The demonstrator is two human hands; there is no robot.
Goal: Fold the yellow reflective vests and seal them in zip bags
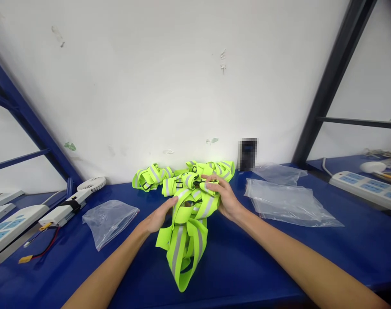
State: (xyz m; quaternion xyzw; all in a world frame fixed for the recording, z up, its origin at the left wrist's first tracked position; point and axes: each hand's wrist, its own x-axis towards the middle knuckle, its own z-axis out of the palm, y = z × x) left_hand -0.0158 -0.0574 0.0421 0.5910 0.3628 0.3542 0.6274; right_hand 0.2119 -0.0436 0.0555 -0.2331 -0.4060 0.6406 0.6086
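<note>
A bundle of neon-yellow reflective vest straps [186, 240] with grey stripes lies on the blue table [253, 266] in front of me. My left hand [160, 216] grips the bundle's left side with thumb on top. My right hand [223, 195] closes its fingers on the bundle's upper right part. More yellow reflective straps [153, 176] lie piled behind, against the white wall.
A crumpled clear plastic bag [108, 221] lies at the left. Several flat clear bags [288, 201] are stacked at the right. A small white fan [90, 184], white devices and a red-black wire [42, 251] sit far left. A power strip [366, 186] lies far right.
</note>
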